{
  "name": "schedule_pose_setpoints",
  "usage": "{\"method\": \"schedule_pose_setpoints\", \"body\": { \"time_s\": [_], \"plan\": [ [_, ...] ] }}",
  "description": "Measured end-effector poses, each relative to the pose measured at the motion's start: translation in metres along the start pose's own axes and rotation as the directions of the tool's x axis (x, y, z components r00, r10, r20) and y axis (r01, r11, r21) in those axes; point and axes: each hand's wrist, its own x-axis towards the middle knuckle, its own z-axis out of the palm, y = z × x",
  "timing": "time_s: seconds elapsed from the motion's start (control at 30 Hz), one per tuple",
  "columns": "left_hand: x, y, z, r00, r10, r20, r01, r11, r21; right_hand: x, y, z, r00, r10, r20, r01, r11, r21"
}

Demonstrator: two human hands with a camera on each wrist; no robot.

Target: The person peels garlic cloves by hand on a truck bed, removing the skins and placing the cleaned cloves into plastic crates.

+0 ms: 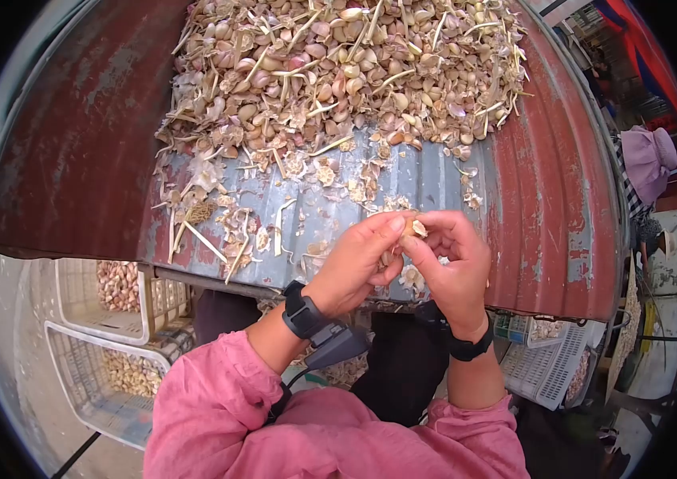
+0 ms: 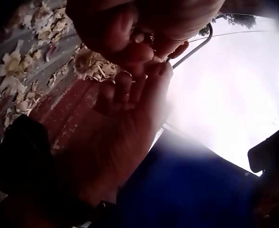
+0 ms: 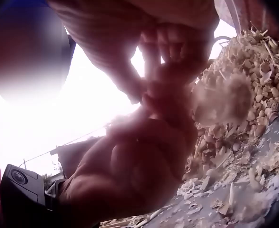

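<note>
Close over the near edge of a corrugated metal sheet (image 1: 434,172), both hands meet at a small piece of garlic (image 1: 418,229) with a pale cut-looking end. My left hand (image 1: 358,259) pinches it between thumb and index finger from the left. From the other side my right hand (image 1: 459,262) grips it with thumb and curled fingers. Much of the piece is hidden by the fingers. White papery skin (image 1: 412,278) shows just below the fingertips. In the left wrist view the fingertips of both hands come together, dark against the sky.
A large heap of garlic cloves (image 1: 346,72) with dry stalks covers the far part of the sheet. Loose skins and root ends (image 1: 234,231) lie nearer. Plastic crates (image 1: 107,383) holding cloves stand below left, and another crate (image 1: 542,367) below right.
</note>
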Motion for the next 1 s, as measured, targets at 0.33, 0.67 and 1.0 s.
{"method": "schedule_pose_setpoints", "body": {
  "time_s": [0.33,0.67,1.0],
  "plan": [
    [-0.005,-0.009,-0.003,0.974,-0.128,0.185,0.143,0.987,-0.069,-0.016,-0.001,-0.015,0.942,-0.324,0.082,0.322,0.815,-0.481],
    [-0.002,0.001,0.001,0.987,0.004,0.163,0.022,0.987,-0.158,-0.009,0.014,-0.006,0.99,0.129,0.057,-0.139,0.957,0.255],
    [0.011,0.001,-0.003,0.984,0.0,-0.176,-0.062,0.936,-0.346,0.152,0.056,-0.118,0.923,0.314,-0.224,-0.37,0.552,-0.747]
  ]
}}
